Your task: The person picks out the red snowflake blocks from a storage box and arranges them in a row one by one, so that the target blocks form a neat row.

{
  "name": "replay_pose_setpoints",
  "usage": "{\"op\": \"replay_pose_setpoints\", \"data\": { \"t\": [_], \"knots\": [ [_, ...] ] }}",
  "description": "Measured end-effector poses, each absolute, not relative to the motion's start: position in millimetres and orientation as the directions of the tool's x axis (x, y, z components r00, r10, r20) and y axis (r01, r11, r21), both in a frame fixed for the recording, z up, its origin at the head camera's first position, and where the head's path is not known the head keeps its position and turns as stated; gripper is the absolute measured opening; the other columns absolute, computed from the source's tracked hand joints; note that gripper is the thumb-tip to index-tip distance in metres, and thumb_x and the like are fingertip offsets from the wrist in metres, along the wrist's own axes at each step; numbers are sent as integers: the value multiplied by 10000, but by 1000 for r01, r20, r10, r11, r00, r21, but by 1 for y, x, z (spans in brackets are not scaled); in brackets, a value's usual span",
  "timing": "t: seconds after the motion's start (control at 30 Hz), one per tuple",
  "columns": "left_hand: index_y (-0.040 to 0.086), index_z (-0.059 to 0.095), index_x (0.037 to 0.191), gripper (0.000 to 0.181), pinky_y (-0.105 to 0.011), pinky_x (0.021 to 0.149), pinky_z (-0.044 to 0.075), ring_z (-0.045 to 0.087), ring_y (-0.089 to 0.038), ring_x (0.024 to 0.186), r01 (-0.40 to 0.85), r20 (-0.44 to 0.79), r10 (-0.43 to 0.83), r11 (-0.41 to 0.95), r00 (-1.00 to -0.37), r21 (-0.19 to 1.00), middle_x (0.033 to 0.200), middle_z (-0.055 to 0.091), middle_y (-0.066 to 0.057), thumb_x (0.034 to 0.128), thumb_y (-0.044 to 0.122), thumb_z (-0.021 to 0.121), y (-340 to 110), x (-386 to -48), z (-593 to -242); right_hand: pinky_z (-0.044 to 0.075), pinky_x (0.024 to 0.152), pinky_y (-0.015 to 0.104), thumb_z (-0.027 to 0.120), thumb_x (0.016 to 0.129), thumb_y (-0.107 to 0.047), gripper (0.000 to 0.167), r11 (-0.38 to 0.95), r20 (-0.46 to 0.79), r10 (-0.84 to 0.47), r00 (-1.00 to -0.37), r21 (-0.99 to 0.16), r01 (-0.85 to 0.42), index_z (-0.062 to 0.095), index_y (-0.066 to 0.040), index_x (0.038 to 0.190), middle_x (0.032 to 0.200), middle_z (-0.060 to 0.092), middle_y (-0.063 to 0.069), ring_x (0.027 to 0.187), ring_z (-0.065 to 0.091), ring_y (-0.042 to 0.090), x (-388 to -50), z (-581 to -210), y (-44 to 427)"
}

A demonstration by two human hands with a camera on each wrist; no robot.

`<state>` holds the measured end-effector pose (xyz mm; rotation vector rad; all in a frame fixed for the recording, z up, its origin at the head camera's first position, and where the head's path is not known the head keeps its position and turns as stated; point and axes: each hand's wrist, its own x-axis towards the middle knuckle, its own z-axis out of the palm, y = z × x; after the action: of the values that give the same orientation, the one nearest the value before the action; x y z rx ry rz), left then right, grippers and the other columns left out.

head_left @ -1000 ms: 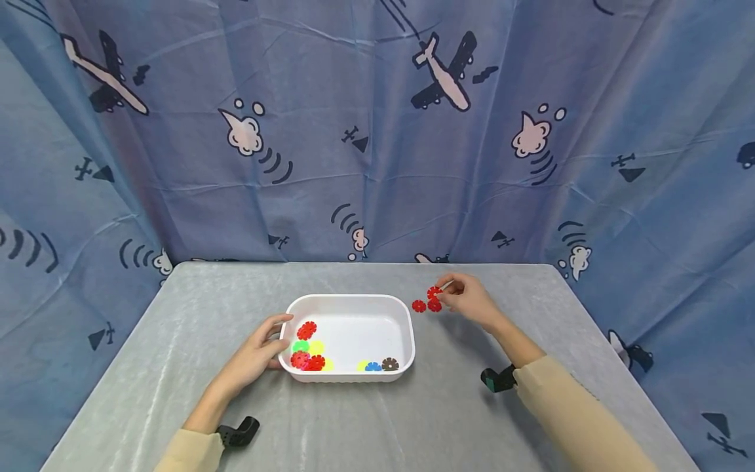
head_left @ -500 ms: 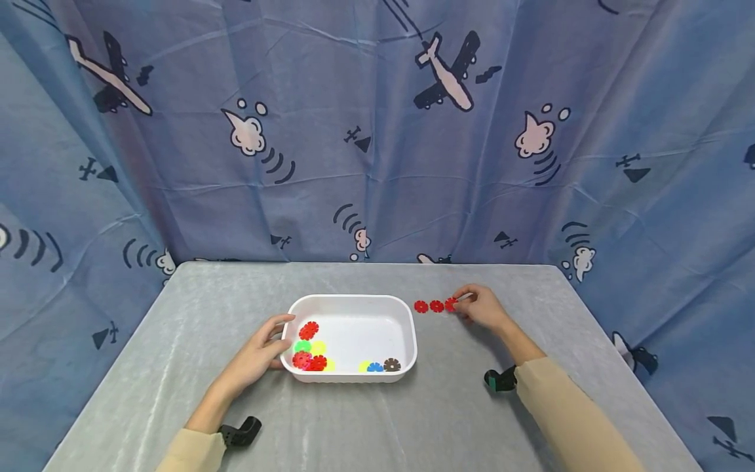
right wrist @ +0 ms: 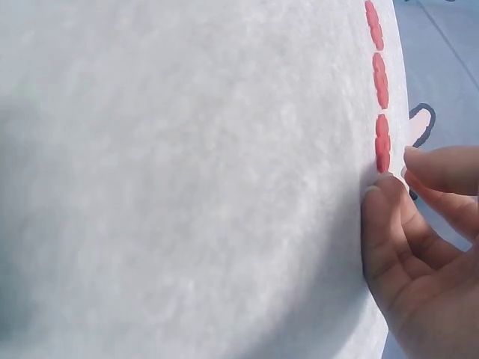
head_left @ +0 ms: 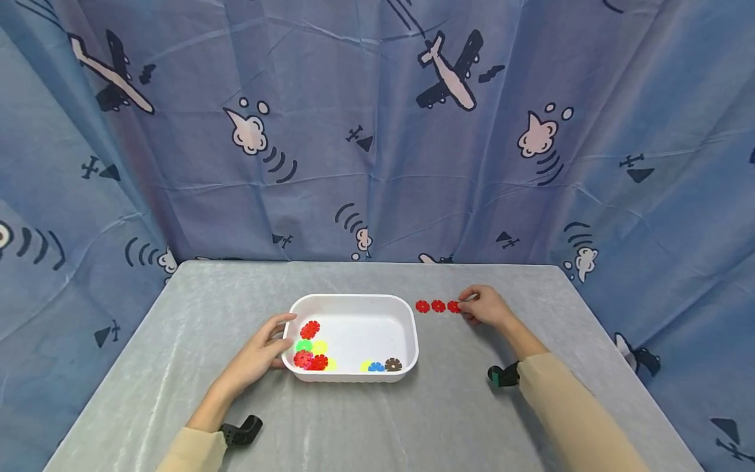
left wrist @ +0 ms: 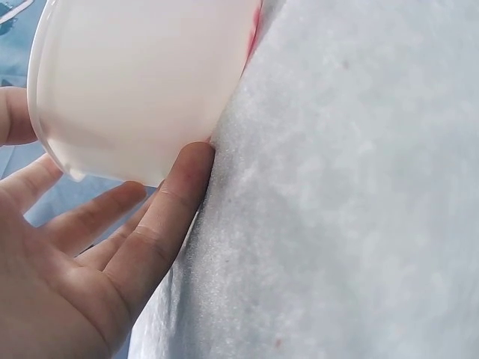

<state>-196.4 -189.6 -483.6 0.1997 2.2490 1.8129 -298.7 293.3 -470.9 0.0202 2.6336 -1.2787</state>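
A white plastic tray (head_left: 360,377) stands on the table, and my left hand (head_left: 257,354) holds its left end. In the left wrist view one finger (left wrist: 172,187) presses low on the tray's outer wall, and others reach toward the rim. Three red notched discs (head_left: 438,306) lie flat in a row to the right of the tray. My right hand (head_left: 483,307) is at the rightmost disc (right wrist: 383,143). A fingertip touches or nearly touches that disc's near end in the right wrist view, and a gap shows between thumb and forefinger.
Inside the tray are red discs (head_left: 309,329), a green disc (head_left: 303,346), yellow discs (head_left: 320,347), a blue disc (head_left: 376,367) and a brown disc (head_left: 392,364). A grey cloth covers the table (head_left: 330,426). Behind it hangs a blue printed curtain (head_left: 318,131).
My right hand has moved right and brought the third red disc from above the second down to the right end of the row. The left hand stays on the tray.
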Motion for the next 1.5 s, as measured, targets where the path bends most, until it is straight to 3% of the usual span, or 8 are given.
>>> {"op": "replay_pose_setpoints", "data": {
  "t": [0.27, 0.5, 0.9, 1.3, 1.5],
  "knots": [
    [64, 354, 1534, 516, -378, 802, 608, 547, -433, 1254, -44, -97, 266, 198, -959, 979, 1533, 343, -305, 1053, 125, 530, -193, -198, -484, 562, 634, 360, 602, 996, -106, 288, 659, -127, -110, -986, -752, 24, 621, 82, 1214, 888, 658, 188, 710, 615, 227, -295, -454, 290],
    [69, 350, 1539, 522, -374, 798, 610, 559, -429, 1240, -37, -93, 270, 205, -958, 978, 1539, 333, -305, 1053, 123, 533, -192, -198, -483, 582, 696, 358, 620, 1007, -160, 255, 644, -46, -114, -992, -764, -39, 663, 14, 1189, 1053, 656, 257, 874, 659, 375, -279, -425, 269],
    [63, 346, 1539, 517, -371, 802, 609, 542, -436, 1258, -36, -94, 274, 211, -957, 977, 1538, 330, -311, 1057, 123, 523, -193, -197, -484, 540, 675, 326, 669, 980, -172, 171, 619, 148, -190, -971, -749, -235, 724, -41, 1076, 932, 703, 79, 797, 622, 196, -250, -406, 212],
    [73, 353, 1538, 519, -374, 801, 608, 550, -427, 1251, -36, -94, 271, 212, -958, 977, 1537, 336, -304, 1056, 141, 536, -193, -196, -483, 541, 723, 321, 727, 942, -161, 105, 573, 182, -293, -939, -752, -325, 748, -96, 1022, 916, 700, 0, 823, 614, 172, -232, -409, 150],
    [89, 361, 1540, 526, -371, 795, 609, 567, -410, 1233, -40, -98, 268, 214, -959, 976, 1545, 337, -291, 1054, 163, 550, -190, -196, -482, 538, 729, 295, 727, 943, -196, 118, 546, 129, -382, -915, -768, -336, 744, -120, 1031, 910, 676, -46, 857, 599, 161, -227, -419, 126]
  ]
}}
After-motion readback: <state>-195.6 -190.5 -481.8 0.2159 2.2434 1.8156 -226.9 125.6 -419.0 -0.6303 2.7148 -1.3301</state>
